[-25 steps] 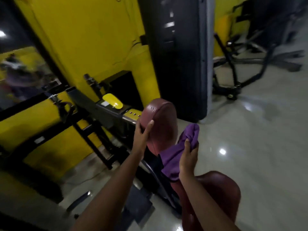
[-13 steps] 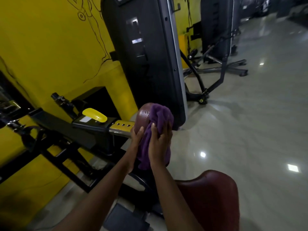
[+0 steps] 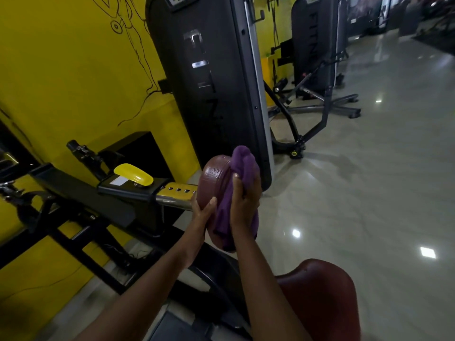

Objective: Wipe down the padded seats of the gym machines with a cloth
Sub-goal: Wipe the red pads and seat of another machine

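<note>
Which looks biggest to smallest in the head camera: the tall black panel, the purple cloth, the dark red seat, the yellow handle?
1. tall black panel
2. dark red seat, though it sits nearest the camera, which inflates it
3. purple cloth, partly hidden by the right hand
4. yellow handle

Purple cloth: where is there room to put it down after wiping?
The maroon seat beside the right forearm is bare on top. So is the shiny floor between it and the black weight-stack tower. Crowded: the round maroon pad, gripped by the left hand, with the right hand holding the purple cloth on it.
</note>
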Motion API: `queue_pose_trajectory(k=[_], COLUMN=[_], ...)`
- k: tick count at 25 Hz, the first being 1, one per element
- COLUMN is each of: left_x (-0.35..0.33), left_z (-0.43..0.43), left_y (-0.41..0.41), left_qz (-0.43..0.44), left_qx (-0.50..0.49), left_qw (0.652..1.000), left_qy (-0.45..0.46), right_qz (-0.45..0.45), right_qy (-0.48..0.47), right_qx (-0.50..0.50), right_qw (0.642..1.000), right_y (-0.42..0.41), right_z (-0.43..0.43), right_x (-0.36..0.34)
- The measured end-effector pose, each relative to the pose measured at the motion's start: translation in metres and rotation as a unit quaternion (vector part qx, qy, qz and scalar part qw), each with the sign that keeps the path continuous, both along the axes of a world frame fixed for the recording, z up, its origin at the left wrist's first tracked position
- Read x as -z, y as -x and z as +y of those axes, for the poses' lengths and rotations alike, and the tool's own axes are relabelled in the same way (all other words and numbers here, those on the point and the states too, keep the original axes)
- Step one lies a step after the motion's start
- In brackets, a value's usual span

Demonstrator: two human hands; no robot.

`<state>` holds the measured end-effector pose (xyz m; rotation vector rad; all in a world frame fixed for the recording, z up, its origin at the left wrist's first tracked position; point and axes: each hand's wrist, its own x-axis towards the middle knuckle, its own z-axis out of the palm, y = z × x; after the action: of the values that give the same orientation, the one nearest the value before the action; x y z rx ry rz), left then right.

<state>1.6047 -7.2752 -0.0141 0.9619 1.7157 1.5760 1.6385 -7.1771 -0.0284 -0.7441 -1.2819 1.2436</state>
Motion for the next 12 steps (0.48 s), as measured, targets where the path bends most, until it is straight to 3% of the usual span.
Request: queue_pose_trajectory(k=[5,12], left_x=[0.002,0.003], left_z=[0.002,0.006], left_y=[0.0,-0.004], left_qz=[0.021,0.017], left_qx=[-0.007,-0.024], left_qw=[1.0,0.999], left_qy=[-0.002,-0.015], right_qz=[0.012,0.041], right_qy=[0.124,0.239], right_qx=[-0.07,-0.05], right_qw=[0.99,0.969], right_y=[0.009,0.01], right_z=[0.039,0.012], right_x=[0.043,0.101])
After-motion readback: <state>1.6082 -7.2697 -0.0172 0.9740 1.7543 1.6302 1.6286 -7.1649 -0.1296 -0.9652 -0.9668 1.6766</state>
